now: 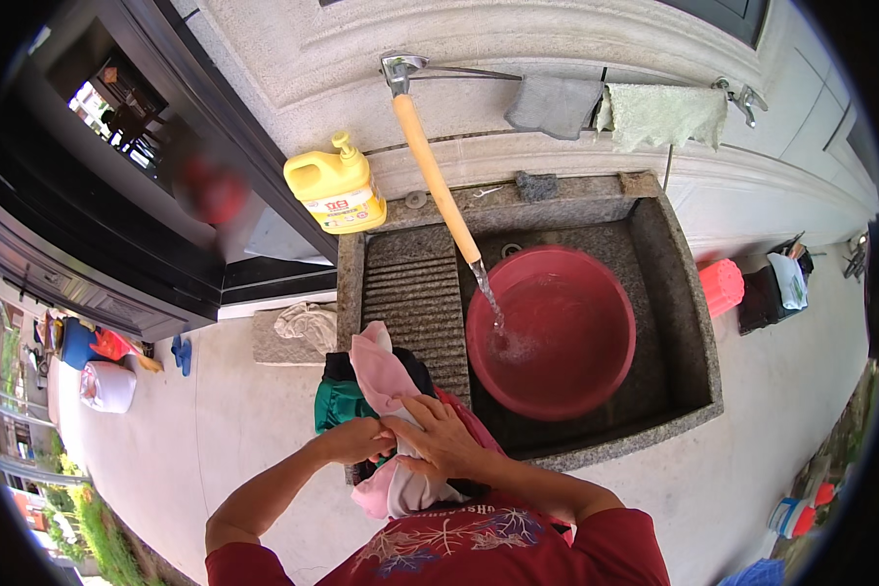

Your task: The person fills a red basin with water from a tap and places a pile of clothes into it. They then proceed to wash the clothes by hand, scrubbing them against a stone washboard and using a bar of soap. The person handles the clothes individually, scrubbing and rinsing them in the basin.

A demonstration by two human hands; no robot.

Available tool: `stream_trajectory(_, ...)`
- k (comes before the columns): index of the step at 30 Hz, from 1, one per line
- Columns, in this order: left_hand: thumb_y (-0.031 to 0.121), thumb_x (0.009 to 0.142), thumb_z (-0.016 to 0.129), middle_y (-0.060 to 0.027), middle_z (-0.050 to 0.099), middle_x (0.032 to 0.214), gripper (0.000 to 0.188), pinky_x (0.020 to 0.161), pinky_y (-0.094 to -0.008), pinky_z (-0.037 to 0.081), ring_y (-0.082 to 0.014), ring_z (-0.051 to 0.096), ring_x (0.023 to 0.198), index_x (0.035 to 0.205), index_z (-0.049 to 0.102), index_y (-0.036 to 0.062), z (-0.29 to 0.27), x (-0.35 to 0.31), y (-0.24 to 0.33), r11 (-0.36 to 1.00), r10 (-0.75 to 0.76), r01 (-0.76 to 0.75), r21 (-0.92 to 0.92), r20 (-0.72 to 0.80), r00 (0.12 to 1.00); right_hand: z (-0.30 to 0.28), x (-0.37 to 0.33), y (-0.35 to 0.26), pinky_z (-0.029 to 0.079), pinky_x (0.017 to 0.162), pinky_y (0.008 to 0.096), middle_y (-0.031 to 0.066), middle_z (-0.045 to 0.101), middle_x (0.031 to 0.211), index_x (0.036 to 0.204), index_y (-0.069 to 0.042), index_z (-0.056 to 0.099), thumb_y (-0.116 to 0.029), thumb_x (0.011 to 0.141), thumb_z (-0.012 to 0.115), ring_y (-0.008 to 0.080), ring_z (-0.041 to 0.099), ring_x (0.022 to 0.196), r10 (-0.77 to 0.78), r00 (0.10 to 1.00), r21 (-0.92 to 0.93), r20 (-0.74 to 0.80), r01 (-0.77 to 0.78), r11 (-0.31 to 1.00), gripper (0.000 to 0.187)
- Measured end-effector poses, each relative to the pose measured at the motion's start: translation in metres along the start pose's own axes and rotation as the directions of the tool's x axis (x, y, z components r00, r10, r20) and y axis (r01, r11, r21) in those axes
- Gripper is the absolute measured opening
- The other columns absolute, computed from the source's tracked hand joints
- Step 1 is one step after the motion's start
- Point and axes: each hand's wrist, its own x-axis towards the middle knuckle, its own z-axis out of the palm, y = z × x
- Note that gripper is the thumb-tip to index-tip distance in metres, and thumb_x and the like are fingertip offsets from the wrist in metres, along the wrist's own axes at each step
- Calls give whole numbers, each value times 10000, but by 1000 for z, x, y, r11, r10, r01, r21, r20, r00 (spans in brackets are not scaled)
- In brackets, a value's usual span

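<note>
Both my hands are at a pink and white garment (pixel 379 369) bunched over the near left edge of the stone sink (pixel 698 376). My left hand (pixel 356 441) is closed in a fist on its left side. My right hand (pixel 441 439) lies over the cloth from the right, its fingers bent round it and meeting the left hand. Green cloth (pixel 340 405) and dark cloth lie beneath and beside the garment. In the basin, a red plastic tub (pixel 566 337) holds water. A tan hose (pixel 435 176) from the tap (pixel 400 68) runs water into it.
A yellow pump jug (pixel 334 193) stands on the sink's far left corner. The ribbed washboard (pixel 415 283) is left of the tub. Two rags (pixel 664 112) hang on the wall rail. A dark scrubber (pixel 537 186) rests on the back rim. The door (pixel 78 259) stands left.
</note>
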Motion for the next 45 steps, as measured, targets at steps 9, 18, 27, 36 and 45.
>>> stream_trajectory(9,191,815,699,-93,605,1052,427,698,-298,501,-168,590,862,1179,536,41,-124,-11,63,931,317,-308,198,-857,406,-116,80,42,409,848,425,154,497,1185,1226,15,479,-164,676,771,338,485,1016,64,816,-212,-574,-224,951,647)
stream_trajectory(18,503,792,679,-148,536,1162,752,902,-375,427,-240,481,1154,1265,401,-10,-208,89,192,554,211,-788,-268,-871,444,-139,160,118,422,734,456,121,603,997,1198,-43,434,-274,711,753,309,619,885,318,858,-313,-403,-456,833,626)
stream_trajectory(27,767,786,458,-37,460,604,748,428,-277,459,-131,457,471,904,459,29,-212,125,223,379,215,-863,-335,-875,434,-136,175,132,383,661,438,70,616,787,927,-81,425,-126,766,664,273,640,708,187,896,-417,-402,-361,834,292)
stream_trajectory(36,768,795,439,14,345,535,720,358,-272,344,-92,352,403,814,414,49,-211,128,225,378,182,-880,-286,-910,373,-145,174,138,372,668,425,41,593,711,898,-73,466,-33,736,602,224,619,708,-57,915,-596,-398,-211,774,215)
stream_trajectory(45,774,790,438,22,330,530,733,343,-261,317,-81,314,391,798,413,41,-214,124,223,450,188,-853,-265,-906,380,-160,177,129,385,696,414,25,576,689,864,-81,495,-28,738,597,194,592,678,-159,943,-714,-291,-103,693,171)
